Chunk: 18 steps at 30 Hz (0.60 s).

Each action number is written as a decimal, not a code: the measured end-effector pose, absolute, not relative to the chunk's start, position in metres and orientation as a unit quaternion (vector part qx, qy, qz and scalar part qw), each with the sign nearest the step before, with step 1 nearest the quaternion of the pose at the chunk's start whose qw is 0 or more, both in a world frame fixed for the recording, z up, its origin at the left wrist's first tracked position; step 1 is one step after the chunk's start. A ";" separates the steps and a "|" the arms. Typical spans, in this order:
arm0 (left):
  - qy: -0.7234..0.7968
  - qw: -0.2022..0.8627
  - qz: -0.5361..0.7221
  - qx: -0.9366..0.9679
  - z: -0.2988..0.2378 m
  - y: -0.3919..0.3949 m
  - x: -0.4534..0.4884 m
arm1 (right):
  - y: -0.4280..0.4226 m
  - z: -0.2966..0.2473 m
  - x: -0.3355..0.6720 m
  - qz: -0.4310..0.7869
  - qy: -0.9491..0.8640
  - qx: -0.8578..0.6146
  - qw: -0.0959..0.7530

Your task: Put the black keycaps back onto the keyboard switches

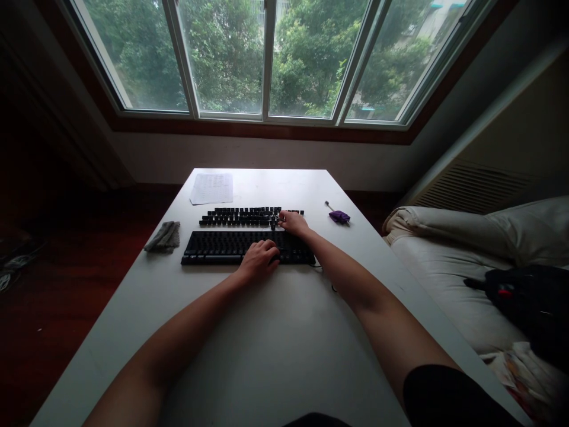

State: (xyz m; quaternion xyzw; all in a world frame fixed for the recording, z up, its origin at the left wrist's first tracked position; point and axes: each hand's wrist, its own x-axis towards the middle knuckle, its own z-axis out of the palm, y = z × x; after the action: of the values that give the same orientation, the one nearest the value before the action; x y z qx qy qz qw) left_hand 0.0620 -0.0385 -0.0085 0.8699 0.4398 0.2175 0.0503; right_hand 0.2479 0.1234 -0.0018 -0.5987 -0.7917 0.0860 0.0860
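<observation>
A black computer keyboard (217, 248) lies across the white table in front of me. My left hand (259, 258) rests over its right-centre part, fingers curled on the top and thumb near the front edge. Behind the keyboard, loose black keycaps (240, 217) stand in rows. My right hand (293, 223) is at the right part of these rows, its fingertips pinched together at a keycap; the small thing between them is mostly hidden. A short piece of cable shows at the keyboard's right front corner.
A grey cloth (163, 237) lies left of the keyboard, and a printed paper sheet (212, 188) at the far left. A purple item with a thin stick (339, 217) lies on the right. The white table (275, 332) narrows toward the window; a cushioned seat (438, 279) stands right.
</observation>
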 end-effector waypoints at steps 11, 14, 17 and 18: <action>0.429 0.069 0.205 0.877 0.000 -0.037 0.057 | 0.095 0.022 0.241 0.089 -0.799 -0.574 0.156; 0.413 0.092 0.211 0.881 0.011 -0.028 0.042 | 0.086 0.031 0.239 0.103 -0.820 -0.520 0.215; 0.447 0.100 0.248 0.853 0.022 -0.017 0.012 | 0.076 0.041 0.236 0.144 -0.837 -0.452 0.272; 0.470 0.100 0.263 0.837 0.023 -0.015 -0.001 | 0.072 0.045 0.235 0.154 -0.838 -0.433 0.295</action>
State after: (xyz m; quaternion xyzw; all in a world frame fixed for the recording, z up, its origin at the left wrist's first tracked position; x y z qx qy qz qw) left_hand -0.0010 -0.0147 0.0233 0.8366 0.4699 0.2630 0.1005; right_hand 0.2345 0.0717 0.0446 -0.4333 -0.8376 0.1536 0.2950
